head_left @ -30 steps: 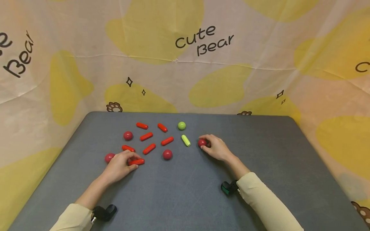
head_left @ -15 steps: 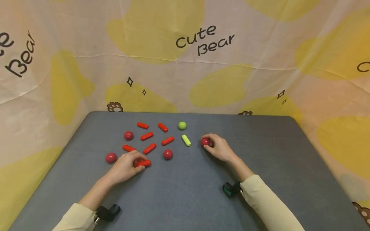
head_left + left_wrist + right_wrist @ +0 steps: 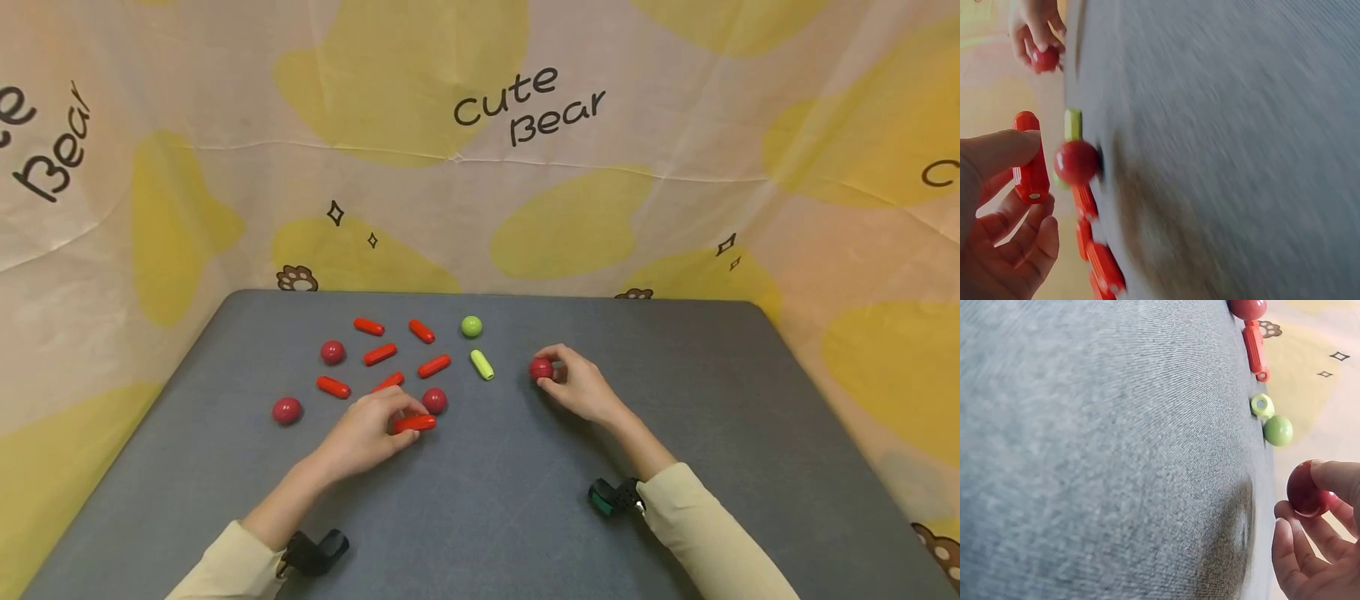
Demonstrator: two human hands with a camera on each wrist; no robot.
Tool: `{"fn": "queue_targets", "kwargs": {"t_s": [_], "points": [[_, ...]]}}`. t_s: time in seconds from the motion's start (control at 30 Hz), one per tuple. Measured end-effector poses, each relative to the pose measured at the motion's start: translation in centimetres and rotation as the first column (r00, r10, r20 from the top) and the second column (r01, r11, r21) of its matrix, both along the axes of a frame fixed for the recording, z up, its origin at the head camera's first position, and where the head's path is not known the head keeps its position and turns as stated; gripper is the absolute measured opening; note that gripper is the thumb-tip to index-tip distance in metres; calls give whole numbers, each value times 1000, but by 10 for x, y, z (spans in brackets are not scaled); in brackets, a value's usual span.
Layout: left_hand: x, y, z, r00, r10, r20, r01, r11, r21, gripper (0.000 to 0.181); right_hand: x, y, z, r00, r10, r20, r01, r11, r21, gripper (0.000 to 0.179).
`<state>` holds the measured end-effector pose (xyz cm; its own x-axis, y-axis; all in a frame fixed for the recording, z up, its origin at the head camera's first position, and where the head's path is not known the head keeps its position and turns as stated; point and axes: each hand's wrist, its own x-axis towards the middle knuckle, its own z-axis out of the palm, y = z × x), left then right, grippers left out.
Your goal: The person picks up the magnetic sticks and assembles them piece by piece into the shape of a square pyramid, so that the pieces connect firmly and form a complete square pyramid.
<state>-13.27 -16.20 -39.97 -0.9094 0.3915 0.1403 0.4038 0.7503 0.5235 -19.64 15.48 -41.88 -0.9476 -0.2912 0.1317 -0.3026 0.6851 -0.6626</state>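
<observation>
My left hand (image 3: 367,429) pinches a short red rod (image 3: 414,424) with ridged sides and rounded ends between thumb and fingers. In the left wrist view, this rod stands above the table, with a small pale spot at its near end. Just beyond the left hand a dark red ball (image 3: 434,401) lies on the table. Between thumb and fingers, my right hand (image 3: 581,387) holds another dark red ball (image 3: 1305,487). Left of that hand lie a lime-green rod (image 3: 482,365) and a green ball (image 3: 472,327).
Several more red rods (image 3: 380,354) lie scattered on the left half of the grey table (image 3: 480,533). Two dark red balls, one nearer (image 3: 287,411) and one farther (image 3: 333,352), sit at their left. A printed cloth (image 3: 570,217) hangs behind the table.
The left hand has moved right with the red rod, uncovering the near left ball and now partly covering another rod. The right hand has shifted slightly right with its ball.
</observation>
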Motion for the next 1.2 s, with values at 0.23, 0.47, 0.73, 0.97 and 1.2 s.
{"fn": "queue_targets", "kwargs": {"t_s": [0.23, 0.47, 0.73, 0.97, 1.2], "points": [[-3, 30, 4, 998, -59, -32, 59, 998, 10, 22, 5, 6, -1, 1000, 12, 16, -12, 1000, -22, 39], [-11, 59, 6, 997, -71, -42, 71, 997, -17, 19, 11, 9, -3, 999, 38, 10, -38, 999, 2, 40], [-23, 86, 4, 989, -106, -103, 98, 992, -81, 19, 15, 11, -5, 999, 47, 21, -47, 999, -9, 36], [-33, 99, -1, 988, -110, -104, 97, 988, -118, 17, 18, 11, -7, 997, 65, 37, -65, 998, -11, 33], [-42, 108, -9, 989, -114, -90, 100, 983, -155, 16, 19, 9, -8, 994, 92, 60, -91, 996, -15, 33]]}}
